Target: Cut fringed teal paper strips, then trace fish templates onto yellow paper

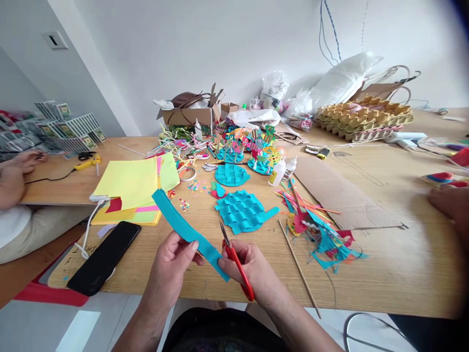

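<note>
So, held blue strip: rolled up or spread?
Spread: the strip runs long, slightly bent, from its free upper end past the left hand to the right hand near its lower end. Layer count: cannot tell.

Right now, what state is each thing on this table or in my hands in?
Blue paper strip: pinched in the left hand, slightly curved
Red-handled scissors: held in the right hand, blades seemingly closed
Woven blue piece: flat, one strip end sticking out
Phone: face up, screen dark
Glue bottles: upright
Egg trays: stacked
Cardboard box: open, filled
Cardboard sheet: lying flat
Wooden stick: lying loose
Yellow glue gun: lying, cord attached
</note>
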Demonstrator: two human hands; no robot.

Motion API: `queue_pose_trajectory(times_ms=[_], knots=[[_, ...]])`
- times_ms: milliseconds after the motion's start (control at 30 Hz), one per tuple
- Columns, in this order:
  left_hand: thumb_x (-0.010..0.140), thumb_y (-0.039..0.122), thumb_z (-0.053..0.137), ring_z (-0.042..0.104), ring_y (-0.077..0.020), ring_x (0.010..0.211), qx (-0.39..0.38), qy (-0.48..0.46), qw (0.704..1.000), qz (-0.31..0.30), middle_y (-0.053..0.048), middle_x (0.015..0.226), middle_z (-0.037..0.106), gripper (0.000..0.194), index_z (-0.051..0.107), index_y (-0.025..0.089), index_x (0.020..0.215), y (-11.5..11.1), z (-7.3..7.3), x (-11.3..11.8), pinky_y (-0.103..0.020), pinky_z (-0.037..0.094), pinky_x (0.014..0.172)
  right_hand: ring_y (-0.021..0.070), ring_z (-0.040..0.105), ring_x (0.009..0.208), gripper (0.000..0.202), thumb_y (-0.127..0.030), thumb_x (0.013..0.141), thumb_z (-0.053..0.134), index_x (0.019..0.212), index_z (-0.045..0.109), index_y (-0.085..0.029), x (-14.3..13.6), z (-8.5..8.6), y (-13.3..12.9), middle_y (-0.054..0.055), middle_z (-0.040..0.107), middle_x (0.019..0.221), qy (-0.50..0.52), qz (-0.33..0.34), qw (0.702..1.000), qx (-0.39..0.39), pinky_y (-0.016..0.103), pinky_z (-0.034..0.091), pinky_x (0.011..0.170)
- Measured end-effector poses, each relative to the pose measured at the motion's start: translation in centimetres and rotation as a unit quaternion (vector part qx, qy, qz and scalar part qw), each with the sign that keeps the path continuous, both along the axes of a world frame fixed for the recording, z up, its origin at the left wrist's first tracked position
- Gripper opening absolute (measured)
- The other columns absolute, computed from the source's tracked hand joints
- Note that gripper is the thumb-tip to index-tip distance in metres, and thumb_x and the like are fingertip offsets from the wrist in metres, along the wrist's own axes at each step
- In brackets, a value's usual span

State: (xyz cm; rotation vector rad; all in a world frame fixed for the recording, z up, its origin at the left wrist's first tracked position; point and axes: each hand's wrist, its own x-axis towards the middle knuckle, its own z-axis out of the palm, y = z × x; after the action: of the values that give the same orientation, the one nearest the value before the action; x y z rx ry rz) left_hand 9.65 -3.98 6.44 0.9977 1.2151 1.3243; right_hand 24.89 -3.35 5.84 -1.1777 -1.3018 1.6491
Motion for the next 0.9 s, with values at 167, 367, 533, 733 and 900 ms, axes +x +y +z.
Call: queue_pose_trajectory(times_ms=[167, 367, 533, 733, 900], knots=[[0.066, 0.025, 0.068, 0.055, -0.0130, 0.056, -0.008, -0.005, 1.000, -0.007, 0.002, 0.064, 0.062, 0.015, 0.060, 0.017, 0.074, 0.0, 0.1, 0.2, -0.024, 0.047, 0.052, 0.0063, 0.032, 0.045, 0.016, -0.023, 0.062, 0.056, 0.054, 0.043, -0.018, 0.1, -0.1, 0.2, -0.007, 0.038, 0.047, -0.063, -0.010, 0.998, 0.026, 0.019, 0.026, 0.043], [0.066, 0.020, 0.067, 0.054, -0.0111, 0.055, -0.008, 0.020, 1.000, -0.016, 0.003, 0.064, 0.061, 0.011, 0.060, 0.017, 0.073, 0.0, -0.5, 0.2, -0.022, 0.045, 0.053, 0.0078, 0.033, 0.047, 0.018, -0.022, 0.065, 0.053, 0.053, 0.039, -0.019, -0.3, 0.0, 0.2, -0.006, 0.036, 0.048, -0.127, -0.010, 0.990, 0.068, 0.020, 0.025, 0.043], [0.064, 0.020, 0.070, 0.051, -0.0084, 0.051, -0.028, -0.040, 0.999, -0.020, 0.004, 0.061, 0.060, 0.013, 0.059, 0.017, 0.070, -0.2, -0.2, -0.4, -0.019, 0.042, 0.048, 0.0089, 0.036, 0.051, 0.020, -0.029, 0.074, 0.049, 0.059, 0.042, -0.018, 0.7, 0.1, 0.2, -0.004, 0.040, 0.055, -0.170, 0.029, 0.976, 0.136, 0.020, 0.025, 0.046], [0.059, 0.019, 0.074, 0.050, -0.0065, 0.050, -0.087, -0.129, 0.987, -0.045, 0.003, 0.066, 0.060, 0.020, 0.059, 0.017, 0.072, -0.1, 0.8, -0.9, -0.017, 0.041, 0.045, 0.0090, 0.035, 0.049, 0.025, -0.033, 0.081, 0.045, 0.061, 0.042, -0.019, 2.7, -1.2, 0.1, -0.004, 0.041, 0.053, -0.319, 0.056, 0.922, 0.213, 0.022, 0.023, 0.047], [0.061, 0.020, 0.073, 0.049, -0.0059, 0.050, -0.067, -0.117, 0.989, -0.068, 0.003, 0.063, 0.059, 0.017, 0.060, 0.017, 0.072, 0.0, 0.9, -0.5, -0.016, 0.040, 0.045, 0.0076, 0.029, 0.048, 0.031, -0.034, 0.085, 0.042, 0.058, 0.038, -0.019, 2.6, -0.6, -1.0, -0.006, 0.036, 0.052, -0.274, 0.133, 0.936, 0.179, 0.020, 0.022, 0.044]])
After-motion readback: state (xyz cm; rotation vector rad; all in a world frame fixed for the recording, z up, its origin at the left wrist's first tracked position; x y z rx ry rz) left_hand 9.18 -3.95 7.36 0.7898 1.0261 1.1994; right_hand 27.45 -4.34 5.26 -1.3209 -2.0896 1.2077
